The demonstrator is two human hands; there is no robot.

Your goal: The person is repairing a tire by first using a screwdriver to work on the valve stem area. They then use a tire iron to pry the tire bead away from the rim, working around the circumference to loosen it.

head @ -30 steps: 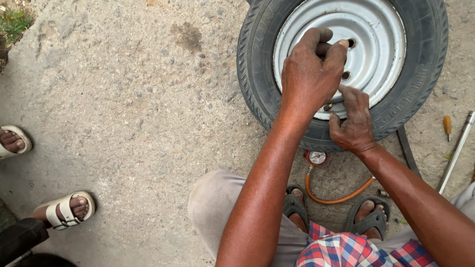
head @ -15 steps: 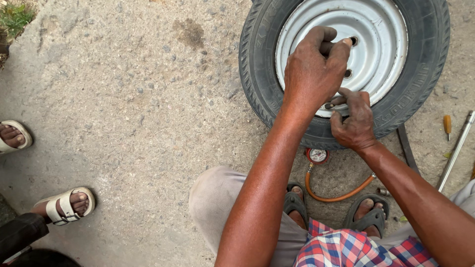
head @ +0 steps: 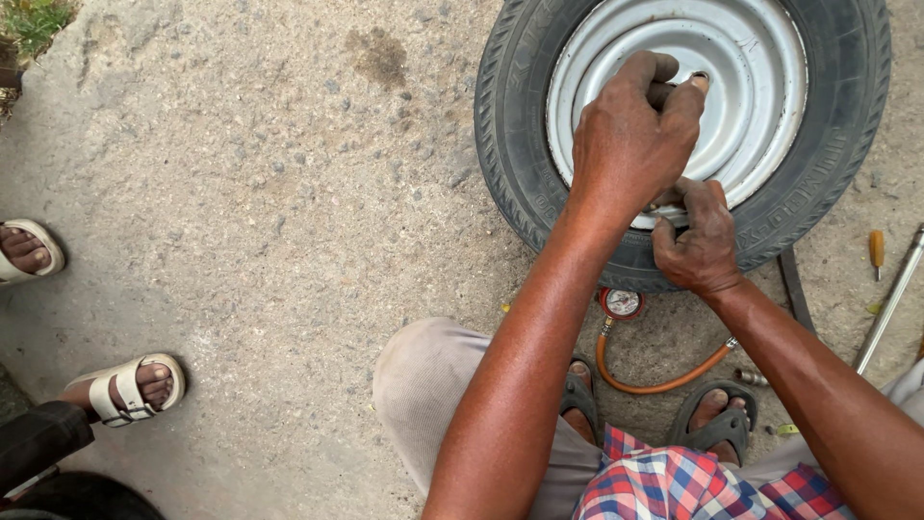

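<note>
Lying flat on the concrete ground (head: 241,212), a tyre (head: 520,144) on a silver-grey steel rim (head: 760,87) was seen at the upper right, its far edge cut off by the top of the frame. The left hand (head: 630,135) was curled over the rim's dished face, fingers bent around something small that could not be made out. The right hand (head: 698,236) was clenched at the rim's near edge, where rim met rubber; what it pinched was hidden by the left wrist. Just below the tyre's near edge a round pressure gauge (head: 622,303) was seen on the ground, joined to an orange hose (head: 654,380) that curved between the person's grey sandals (head: 582,400). To the right of the tyre, well clear of it, a metal rod (head: 890,299) and a small yellow-handled tool (head: 876,250) were laid, with a dark strap (head: 795,289) running out from under the tyre's edge. To the left of the tyre a wide stretch of bare ground was left open, bounded far left by another person's feet in white sandals (head: 125,390).
</note>
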